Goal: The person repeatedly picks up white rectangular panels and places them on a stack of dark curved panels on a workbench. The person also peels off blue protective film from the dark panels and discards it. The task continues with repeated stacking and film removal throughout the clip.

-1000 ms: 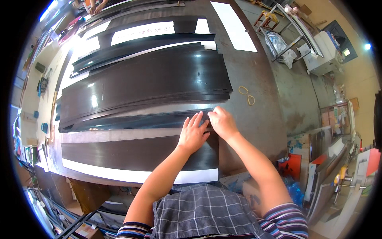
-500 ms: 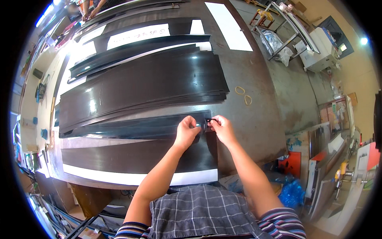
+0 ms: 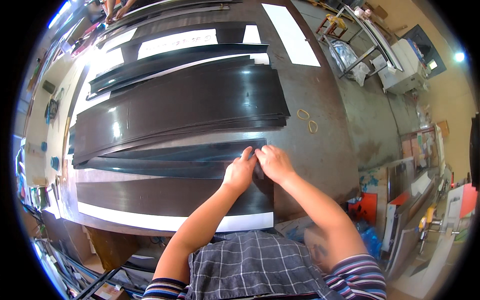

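Observation:
Both of my hands work at the right end of a long, dark, glossy sheet near the table's front. My left hand is closed over the sheet's end, thumb and fingers pinching it. My right hand touches it, fingers curled down at the same end; what lies inside them is hidden. Beneath and in front lies another dark sheet with a white strip along its front edge. Just beyond my hands is a stack of wide dark sheets.
The table carries two rubber bands, a white sheet and more dark strips at the back. At the far left, another person's hands are at the table. A metal rack stands right.
My right hand has moved left and closed in against my left hand. The small black piece seen in its fingers before is now hidden. The sheet's front edge has shifted toward me.

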A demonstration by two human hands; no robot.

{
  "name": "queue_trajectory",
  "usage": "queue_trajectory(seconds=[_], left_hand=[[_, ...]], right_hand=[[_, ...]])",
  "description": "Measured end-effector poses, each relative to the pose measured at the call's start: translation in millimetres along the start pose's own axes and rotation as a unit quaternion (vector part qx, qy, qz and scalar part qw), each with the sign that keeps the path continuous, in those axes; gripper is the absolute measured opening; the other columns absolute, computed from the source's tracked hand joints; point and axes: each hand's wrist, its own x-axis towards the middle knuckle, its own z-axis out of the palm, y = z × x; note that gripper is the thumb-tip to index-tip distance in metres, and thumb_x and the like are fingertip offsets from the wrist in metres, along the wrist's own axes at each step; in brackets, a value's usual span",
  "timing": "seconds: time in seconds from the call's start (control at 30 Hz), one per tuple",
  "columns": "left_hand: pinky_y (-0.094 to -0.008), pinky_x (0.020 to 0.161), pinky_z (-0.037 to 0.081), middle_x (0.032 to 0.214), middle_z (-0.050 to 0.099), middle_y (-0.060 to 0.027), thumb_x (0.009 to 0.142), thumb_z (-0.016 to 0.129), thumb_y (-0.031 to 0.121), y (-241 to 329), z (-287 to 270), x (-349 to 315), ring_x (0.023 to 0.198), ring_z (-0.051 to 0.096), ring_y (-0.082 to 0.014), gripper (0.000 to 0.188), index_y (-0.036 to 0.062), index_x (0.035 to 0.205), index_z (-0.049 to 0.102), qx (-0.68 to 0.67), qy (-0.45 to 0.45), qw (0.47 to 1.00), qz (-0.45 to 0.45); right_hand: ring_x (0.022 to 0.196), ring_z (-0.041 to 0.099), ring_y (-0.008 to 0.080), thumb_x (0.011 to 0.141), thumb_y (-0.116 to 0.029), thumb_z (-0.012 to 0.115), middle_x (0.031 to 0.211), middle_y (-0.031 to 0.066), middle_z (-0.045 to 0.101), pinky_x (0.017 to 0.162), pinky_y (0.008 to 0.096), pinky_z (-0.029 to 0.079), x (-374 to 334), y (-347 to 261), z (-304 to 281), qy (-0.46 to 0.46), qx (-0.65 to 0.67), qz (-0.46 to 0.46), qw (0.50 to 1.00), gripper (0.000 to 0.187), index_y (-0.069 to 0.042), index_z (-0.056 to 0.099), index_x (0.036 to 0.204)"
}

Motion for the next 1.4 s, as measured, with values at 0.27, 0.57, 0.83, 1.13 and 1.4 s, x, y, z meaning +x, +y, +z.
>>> queue_trajectory(seconds=[0.27, 0.57, 0.83, 1.13, 1.4], left_hand=[[-0.0417, 0.084, 0.055, 0.149, 0.034, -0.0164, 0.074, 0.062, -0.003, -4, 1, 2, 0.101, 0.063, -0.0342, 0.050, 0.0083, 0.122, 0.056, 0.034, 0.003, 0.999, 0.018], [-0.0408, 0.082, 0.055, 0.147, 0.037, -0.0144, 0.074, 0.062, -0.002, -7, -6, 4, 0.098, 0.064, -0.0315, 0.045, 0.0065, 0.118, 0.056, 0.046, -0.004, 0.997, 0.063], [-0.0392, 0.090, 0.049, 0.120, 0.057, -0.0161, 0.073, 0.058, -0.008, -14, -6, 3, 0.103, 0.060, -0.0358, 0.036, 0.0028, 0.106, 0.062, -0.192, 0.102, 0.969, 0.115], [-0.0359, 0.059, 0.043, 0.068, 0.049, -0.0116, 0.067, 0.063, -0.005, -6, -12, -4, 0.063, 0.050, -0.0332, 0.025, 0.0039, 0.070, 0.040, -0.313, 0.210, 0.926, -0.024], [-0.0426, 0.080, 0.054, 0.118, 0.057, -0.0131, 0.071, 0.054, -0.010, -4, -5, 9, 0.098, 0.062, -0.0366, 0.048, 0.0077, 0.115, 0.058, -0.085, 0.110, 0.987, 0.077]], right_hand=[[0.080, 0.059, 0.0289, 0.079, -0.013, 0.060, 0.077, 0.0099, 0.056, 0.068, 0.0419, 0.050, 1, 3, 2, 0.005, 0.004, -0.029, 1.000, 0.007, -0.006, 0.060, 0.075], [0.088, 0.059, 0.0284, 0.075, -0.008, 0.065, 0.088, 0.0084, 0.059, 0.076, 0.0393, 0.049, -1, -1, -8, 0.042, 0.060, -0.055, 0.996, 0.003, -0.006, 0.064, 0.077], [0.099, 0.062, 0.0318, 0.081, -0.005, 0.065, 0.107, 0.0155, 0.065, 0.088, 0.0398, 0.049, -9, 0, -5, 0.146, 0.215, 0.156, 0.953, 0.013, -0.004, 0.071, 0.093], [0.086, 0.067, 0.0259, 0.087, -0.006, 0.062, 0.095, 0.0145, 0.069, 0.075, 0.0320, 0.051, -33, -4, 0, 0.098, 0.371, 0.284, 0.879, 0.012, 0.000, 0.069, 0.095], [0.072, 0.064, 0.0125, 0.090, -0.009, 0.059, 0.077, 0.0094, 0.067, 0.066, 0.0290, 0.051, -28, 2, 8, 0.002, 0.383, 0.282, 0.880, 0.014, 0.000, 0.067, 0.097]])
